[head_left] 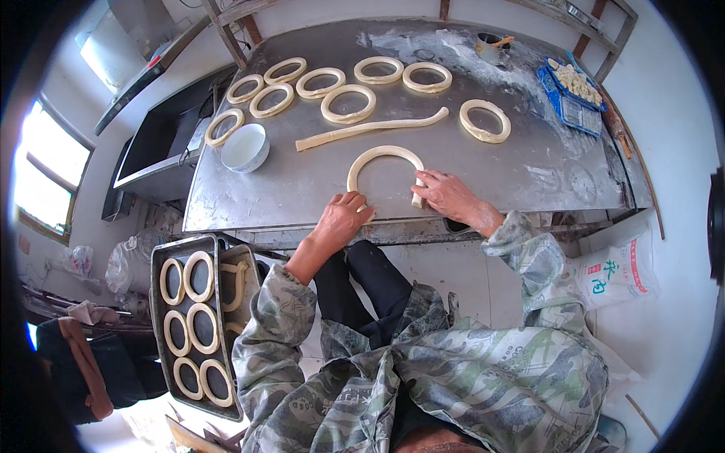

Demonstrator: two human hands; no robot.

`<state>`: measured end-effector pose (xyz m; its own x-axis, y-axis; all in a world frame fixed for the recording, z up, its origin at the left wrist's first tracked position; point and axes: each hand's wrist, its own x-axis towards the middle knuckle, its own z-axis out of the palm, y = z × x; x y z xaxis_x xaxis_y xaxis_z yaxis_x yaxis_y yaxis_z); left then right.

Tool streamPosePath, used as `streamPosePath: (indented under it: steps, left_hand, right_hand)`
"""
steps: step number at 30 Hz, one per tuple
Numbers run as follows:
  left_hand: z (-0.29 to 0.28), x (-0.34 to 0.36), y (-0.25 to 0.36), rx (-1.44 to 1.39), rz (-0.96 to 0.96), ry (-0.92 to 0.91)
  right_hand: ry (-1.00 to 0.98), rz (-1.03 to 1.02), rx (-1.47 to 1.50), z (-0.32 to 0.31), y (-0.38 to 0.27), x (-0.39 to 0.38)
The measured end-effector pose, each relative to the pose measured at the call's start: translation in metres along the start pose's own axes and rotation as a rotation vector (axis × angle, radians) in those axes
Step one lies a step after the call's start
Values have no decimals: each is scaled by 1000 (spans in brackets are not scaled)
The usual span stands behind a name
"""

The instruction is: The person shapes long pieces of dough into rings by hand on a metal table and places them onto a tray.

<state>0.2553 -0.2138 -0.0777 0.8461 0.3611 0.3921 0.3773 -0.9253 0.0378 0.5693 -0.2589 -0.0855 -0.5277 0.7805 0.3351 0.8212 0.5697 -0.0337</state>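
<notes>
A pale dough rope (384,155) lies bent into an open arch on the steel table (529,170), near its front edge. My left hand (341,219) presses on the rope's left end. My right hand (447,195) holds down the right end. Beyond the arch lies a straight dough rope (370,128). Several closed dough rings (348,103) are spread over the far part of the table, one ring (485,121) off to the right.
A white bowl (245,147) of liquid stands at the table's left. Blue trays (572,92) with dough pieces and a small cup (491,47) sit at the far right. A dark baking tray (162,302) with several rings stands lower left. A white sack (615,273) leans at the right.
</notes>
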Motion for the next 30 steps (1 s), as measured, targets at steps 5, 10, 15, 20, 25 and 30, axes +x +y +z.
streamPosePath:
  steps: [5, 10, 15, 20, 25, 30]
  left_hand:
    - [32, 28, 12, 29, -83, 182]
    - [51, 36, 20, 56, -211, 212]
    - [54, 37, 27, 62, -209, 250]
    - [57, 36, 30, 86, -242, 192]
    - [53, 25, 26, -31, -286, 204]
    - [35, 28, 13, 5, -742, 179]
  right_hand:
    - [-75, -104, -80, -1, 4, 19]
    - [-99, -36, 72, 15, -4, 26]
    - [-31, -47, 159, 32, -8, 23]
    - [39, 21, 256, 42, -16, 22]
    - [55, 56, 274, 20, -19, 26]
    - [166, 609, 274, 10, -5, 32]
